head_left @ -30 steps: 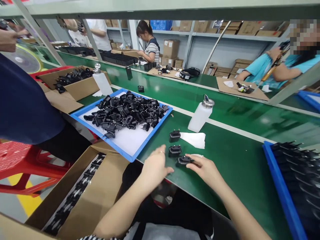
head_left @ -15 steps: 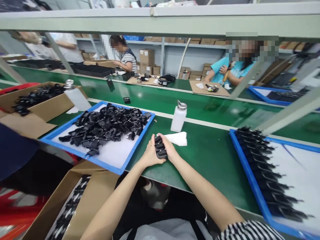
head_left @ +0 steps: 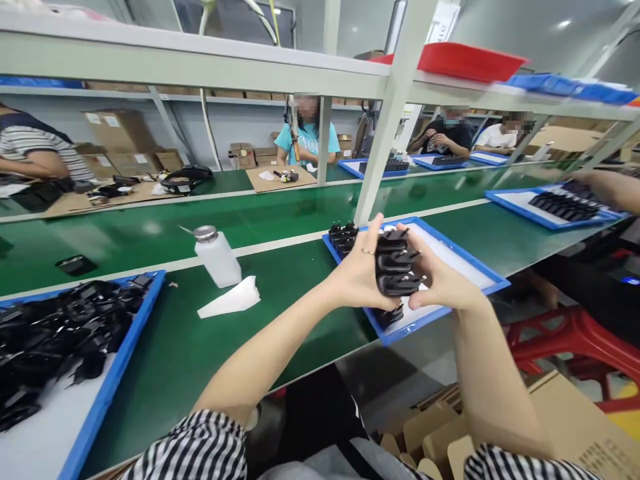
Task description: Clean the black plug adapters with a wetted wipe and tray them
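Note:
Between my left hand [head_left: 357,270] and my right hand [head_left: 445,277] is a stack of black plug adapters [head_left: 397,263] with prongs pointing right. My left fingers and thumb press its left side. The right hand curves round its right side, its fingertips partly hidden behind the stack. Both hands hold the stack above a blue-rimmed tray [head_left: 407,331] with a white lining. More black adapters [head_left: 343,233] stand in that tray along its left edge, partly covered by my left hand.
At left, another blue-rimmed tray [head_left: 115,373] holds a heap of black adapters [head_left: 65,333]. A white pump bottle [head_left: 219,259] and a white cloth [head_left: 231,298] lie between the trays. A shelf post [head_left: 393,127] rises behind my hands. Co-workers sit across and at right, near a red stool [head_left: 575,337].
My view has swung right. Both hands have carried the adapters from the bench front, near the cloth, rightward and up over the right tray.

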Demonstrator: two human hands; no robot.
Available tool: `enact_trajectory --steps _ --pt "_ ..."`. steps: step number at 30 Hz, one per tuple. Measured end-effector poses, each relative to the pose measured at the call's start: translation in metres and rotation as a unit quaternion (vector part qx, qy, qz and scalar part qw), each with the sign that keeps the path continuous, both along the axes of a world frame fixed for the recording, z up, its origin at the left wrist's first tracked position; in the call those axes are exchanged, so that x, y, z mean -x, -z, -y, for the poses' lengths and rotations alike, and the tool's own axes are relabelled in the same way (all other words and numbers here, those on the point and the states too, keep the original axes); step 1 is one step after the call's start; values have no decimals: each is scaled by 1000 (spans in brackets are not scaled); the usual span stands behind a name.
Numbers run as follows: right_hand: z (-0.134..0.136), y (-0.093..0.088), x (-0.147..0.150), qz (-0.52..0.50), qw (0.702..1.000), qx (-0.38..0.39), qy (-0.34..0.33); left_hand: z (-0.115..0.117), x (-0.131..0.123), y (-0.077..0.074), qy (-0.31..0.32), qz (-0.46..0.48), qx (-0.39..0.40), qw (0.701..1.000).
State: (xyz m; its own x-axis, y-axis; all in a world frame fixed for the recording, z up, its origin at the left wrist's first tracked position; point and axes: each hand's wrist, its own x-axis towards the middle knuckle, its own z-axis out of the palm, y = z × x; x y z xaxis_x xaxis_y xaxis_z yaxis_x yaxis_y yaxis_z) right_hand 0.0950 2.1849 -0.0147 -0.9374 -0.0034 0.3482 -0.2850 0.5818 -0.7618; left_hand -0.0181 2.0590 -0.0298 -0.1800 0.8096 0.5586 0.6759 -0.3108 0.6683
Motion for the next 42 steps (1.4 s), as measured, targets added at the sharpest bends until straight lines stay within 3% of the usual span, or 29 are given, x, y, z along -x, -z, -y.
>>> enact_trajectory --steps 3,6,10,15,18,22,27,35,38,42 --pt "-41 2 -13 106 988 -101 49 -45 -4 8 15 -3 36 999" --pt "-60 10 -10 120 977 -149 91 -70 -1 17 1 8 59 998" --pt "-79 24 4 111 981 -126 97 -93 9 17 7 -8 89 996" --pt "-100 44 16 132 985 -69 87 -110 17 17 -29 -71 174 982" --pt "-107 58 15 136 984 -59 101 -114 16 21 -40 -85 208 974" --pt "-107 69 12 134 984 -50 111 -116 16 26 -1 -33 222 975" --pt "-101 68 15 128 983 -41 122 -119 24 28 71 65 227 969" --pt "-94 65 24 119 977 99 145 -117 24 34 75 132 184 971" --pt "-95 74 29 101 980 86 149 -115 24 35 59 104 203 972" --pt "-102 95 40 84 981 82 151 -93 36 20 -41 1 161 986"
